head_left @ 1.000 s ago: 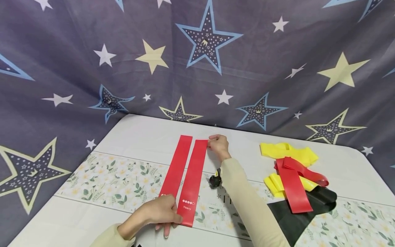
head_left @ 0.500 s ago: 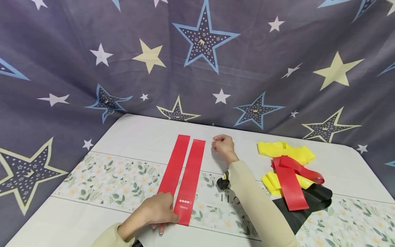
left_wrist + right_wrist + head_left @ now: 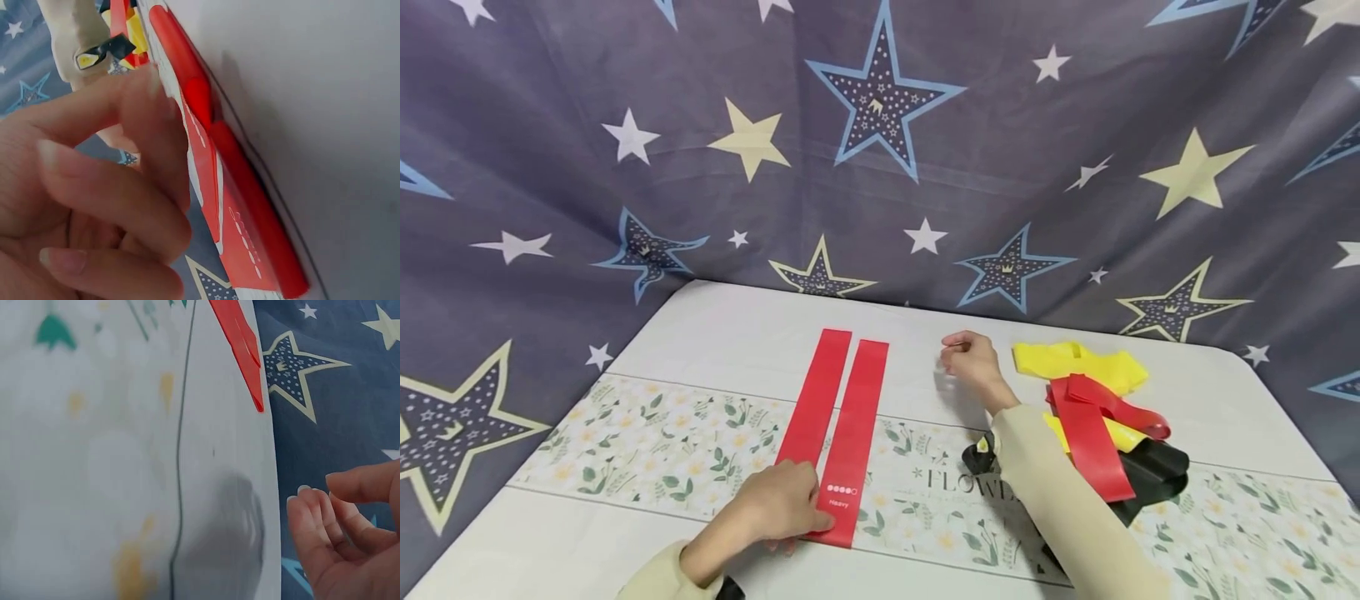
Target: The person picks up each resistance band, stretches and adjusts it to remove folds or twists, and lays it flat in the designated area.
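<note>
The left hand (image 3: pixel 782 504) is at the near end of two long, flat red bands of smooth, rubber-like material; its thumb lies at the left edge of the right-hand red band (image 3: pixel 853 442), by the printed word "Heavy", and its fingers are bent, but whether they pinch the band or only rest there I cannot tell. The right hand (image 3: pixel 973 362) holds nothing; its fingers are loosely curved, with a narrow gap to the thumb, and it hangs above the tabletop (image 3: pixel 722 333), between the red pair and a heap on the right. The left-hand red band (image 3: pixel 808 400) lies parallel to its neighbour, a thin gap between them, and its near end is hidden by the hand. In the heap, well apart, are a crumpled bright yellow strip (image 3: pixel 1078 362), a loose red strip (image 3: pixel 1093 442) and a wide black strip (image 3: pixel 1153 471), partly overlapping. Behind all hangs a dark cloth with stars (image 3: pixel 880 217). I judge that the step in hand is the laying and straightening of the red bands side by side, almost finished. The next move would call for releasing the near end gently, so that the edges remain straight, before anything from the heap is lifted without dragging its neighbours.
</note>
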Tool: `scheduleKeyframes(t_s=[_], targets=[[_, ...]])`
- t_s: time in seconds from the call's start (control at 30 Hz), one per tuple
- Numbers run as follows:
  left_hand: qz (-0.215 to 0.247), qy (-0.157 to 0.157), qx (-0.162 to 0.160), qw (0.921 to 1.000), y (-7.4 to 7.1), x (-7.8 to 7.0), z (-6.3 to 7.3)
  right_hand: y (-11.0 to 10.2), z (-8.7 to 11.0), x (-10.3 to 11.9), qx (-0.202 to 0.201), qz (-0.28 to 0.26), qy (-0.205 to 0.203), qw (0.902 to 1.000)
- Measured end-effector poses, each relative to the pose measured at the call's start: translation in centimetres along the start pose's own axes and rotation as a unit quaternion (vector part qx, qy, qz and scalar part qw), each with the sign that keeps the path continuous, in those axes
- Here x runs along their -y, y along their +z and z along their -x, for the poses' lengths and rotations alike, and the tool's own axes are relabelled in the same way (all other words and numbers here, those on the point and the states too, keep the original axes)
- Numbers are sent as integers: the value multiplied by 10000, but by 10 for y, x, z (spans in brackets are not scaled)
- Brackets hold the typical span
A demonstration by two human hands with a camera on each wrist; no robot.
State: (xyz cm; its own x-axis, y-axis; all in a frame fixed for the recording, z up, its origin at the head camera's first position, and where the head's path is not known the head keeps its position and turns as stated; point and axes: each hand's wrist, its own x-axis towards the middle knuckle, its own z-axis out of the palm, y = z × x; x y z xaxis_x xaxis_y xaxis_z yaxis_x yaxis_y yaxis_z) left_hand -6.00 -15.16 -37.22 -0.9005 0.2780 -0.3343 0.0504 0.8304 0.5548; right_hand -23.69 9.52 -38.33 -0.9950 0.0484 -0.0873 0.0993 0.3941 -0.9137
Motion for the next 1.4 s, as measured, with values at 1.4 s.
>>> scheduleKeyframes(t_s=[1.4], targets=[[329, 1239, -257, 9914, -1, -56, -63, -150, 83, -39, -764, 1876, -663, 9770]])
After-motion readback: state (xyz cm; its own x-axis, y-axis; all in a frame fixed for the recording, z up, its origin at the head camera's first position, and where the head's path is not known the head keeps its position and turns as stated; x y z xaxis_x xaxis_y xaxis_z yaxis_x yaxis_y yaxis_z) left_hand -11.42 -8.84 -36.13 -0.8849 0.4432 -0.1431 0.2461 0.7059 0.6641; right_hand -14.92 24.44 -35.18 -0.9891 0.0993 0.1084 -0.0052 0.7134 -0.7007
